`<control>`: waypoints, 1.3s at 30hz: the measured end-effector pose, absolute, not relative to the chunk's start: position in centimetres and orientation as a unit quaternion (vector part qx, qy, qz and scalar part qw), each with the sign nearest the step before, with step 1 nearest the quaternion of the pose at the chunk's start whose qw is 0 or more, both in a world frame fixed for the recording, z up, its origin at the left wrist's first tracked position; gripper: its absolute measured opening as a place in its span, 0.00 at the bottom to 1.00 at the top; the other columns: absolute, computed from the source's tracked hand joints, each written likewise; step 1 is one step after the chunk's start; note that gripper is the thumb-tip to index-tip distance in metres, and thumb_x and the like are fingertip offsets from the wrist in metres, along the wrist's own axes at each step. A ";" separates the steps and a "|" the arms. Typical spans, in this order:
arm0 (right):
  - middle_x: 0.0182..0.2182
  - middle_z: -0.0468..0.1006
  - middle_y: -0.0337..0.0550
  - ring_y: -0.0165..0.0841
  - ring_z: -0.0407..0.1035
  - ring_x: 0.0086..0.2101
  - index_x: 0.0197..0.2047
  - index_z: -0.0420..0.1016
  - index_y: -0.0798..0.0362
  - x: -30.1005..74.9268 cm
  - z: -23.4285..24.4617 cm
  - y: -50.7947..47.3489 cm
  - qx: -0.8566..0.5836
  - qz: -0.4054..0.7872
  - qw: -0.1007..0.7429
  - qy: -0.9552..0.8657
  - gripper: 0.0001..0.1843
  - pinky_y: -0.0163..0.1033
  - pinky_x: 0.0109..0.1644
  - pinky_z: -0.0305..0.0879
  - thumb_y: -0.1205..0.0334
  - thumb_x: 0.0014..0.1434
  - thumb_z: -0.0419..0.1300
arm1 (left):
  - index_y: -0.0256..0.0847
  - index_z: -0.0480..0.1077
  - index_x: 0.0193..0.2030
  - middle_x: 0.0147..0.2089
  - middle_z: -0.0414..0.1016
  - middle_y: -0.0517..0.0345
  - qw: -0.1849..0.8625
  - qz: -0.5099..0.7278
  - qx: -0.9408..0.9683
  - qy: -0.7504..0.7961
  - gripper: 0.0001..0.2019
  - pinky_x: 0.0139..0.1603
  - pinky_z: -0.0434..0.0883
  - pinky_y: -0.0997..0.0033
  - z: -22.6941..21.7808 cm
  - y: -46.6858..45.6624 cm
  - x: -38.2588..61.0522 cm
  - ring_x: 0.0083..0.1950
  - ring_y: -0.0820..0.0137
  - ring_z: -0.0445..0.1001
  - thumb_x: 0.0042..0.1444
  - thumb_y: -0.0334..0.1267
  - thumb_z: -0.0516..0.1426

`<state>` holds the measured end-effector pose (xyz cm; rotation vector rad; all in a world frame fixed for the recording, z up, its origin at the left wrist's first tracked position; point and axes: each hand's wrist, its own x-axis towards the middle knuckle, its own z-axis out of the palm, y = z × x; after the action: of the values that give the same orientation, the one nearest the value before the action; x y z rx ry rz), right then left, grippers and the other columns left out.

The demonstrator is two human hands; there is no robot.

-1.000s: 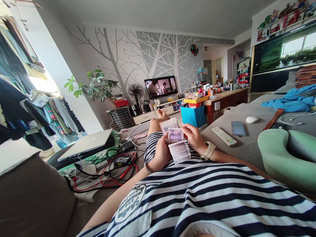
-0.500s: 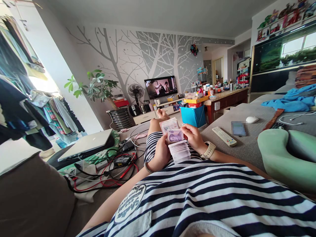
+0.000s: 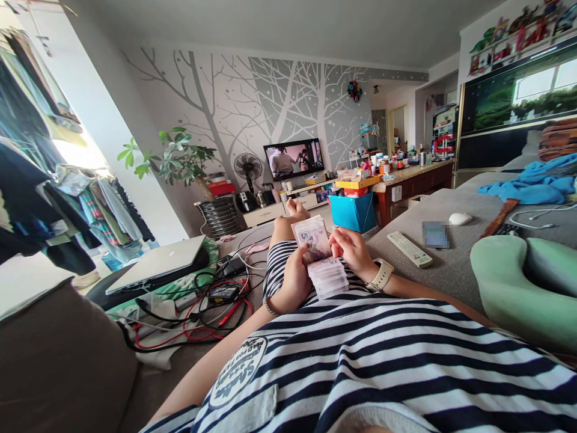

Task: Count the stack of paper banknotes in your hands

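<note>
My left hand (image 3: 295,279) is closed around a stack of banknotes (image 3: 313,237), with its thumb across the front. The upper notes stand upright and show a 5. Below the thumb, several purple-tinted banknotes (image 3: 329,279) are folded down in a staggered fan over my striped lap. My right hand (image 3: 354,251) is at the right edge of the stack, fingers curled and thumb and fingertips pinched together. Whether a note's edge is between those fingertips cannot be made out. A pale watch (image 3: 380,275) is on my right wrist.
On the sofa to the right lie a remote control (image 3: 410,249), a dark blurred device (image 3: 436,234), a white mouse (image 3: 460,219) and a green neck pillow (image 3: 500,282). Tangled cables (image 3: 216,300) and a laptop (image 3: 157,264) lie to the left. A blue box (image 3: 351,211) stands ahead.
The purple note that stood in front of the stack has gone down, and the one behind showing a 5 is now more exposed. My right hand's fingers have curled in slightly.
</note>
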<state>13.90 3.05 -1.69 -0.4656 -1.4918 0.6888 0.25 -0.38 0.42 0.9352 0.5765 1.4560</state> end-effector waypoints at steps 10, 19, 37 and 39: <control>0.22 0.66 0.36 0.30 0.61 0.25 0.28 0.66 0.52 14.0 -2.2 4.4 -0.290 0.230 0.669 -0.645 0.21 0.35 0.28 0.56 0.43 0.60 0.59 | 0.41 0.75 0.33 0.37 0.81 0.54 0.583 0.637 0.412 0.290 0.06 0.45 0.75 0.64 0.5 -0.8 0.2 0.46 0.59 0.79 0.46 0.32 0.60; 0.23 0.67 0.37 0.31 0.62 0.25 0.29 0.67 0.53 14.0 -2.0 3.9 -0.265 0.239 0.668 -0.653 0.20 0.35 0.30 0.57 0.44 0.62 0.56 | 0.37 0.74 0.36 0.37 0.81 0.51 0.600 0.645 0.392 0.265 0.08 0.47 0.75 0.62 0.1 -0.1 0.3 0.46 0.58 0.79 0.49 0.38 0.59; 0.23 0.66 0.37 0.31 0.61 0.27 0.30 0.67 0.52 13.8 -1.5 2.9 -0.235 0.274 0.662 -0.657 0.19 0.35 0.29 0.56 0.44 0.61 0.56 | 0.39 0.74 0.34 0.33 0.81 0.55 0.555 0.648 0.420 0.310 0.06 0.41 0.74 0.66 0.9 -1.0 0.3 0.43 0.59 0.79 0.50 0.37 0.60; 0.24 0.66 0.37 0.31 0.62 0.27 0.31 0.68 0.52 13.7 -1.5 3.0 -0.235 0.274 0.664 -0.655 0.18 0.35 0.29 0.56 0.45 0.61 0.57 | 0.39 0.75 0.33 0.33 0.81 0.55 0.553 0.649 0.422 0.309 0.05 0.42 0.74 0.65 0.9 -1.1 0.4 0.44 0.58 0.79 0.51 0.37 0.59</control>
<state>13.74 2.97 -1.51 -0.5306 -1.4788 0.6186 0.35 -1.14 0.92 0.9970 0.7299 1.5344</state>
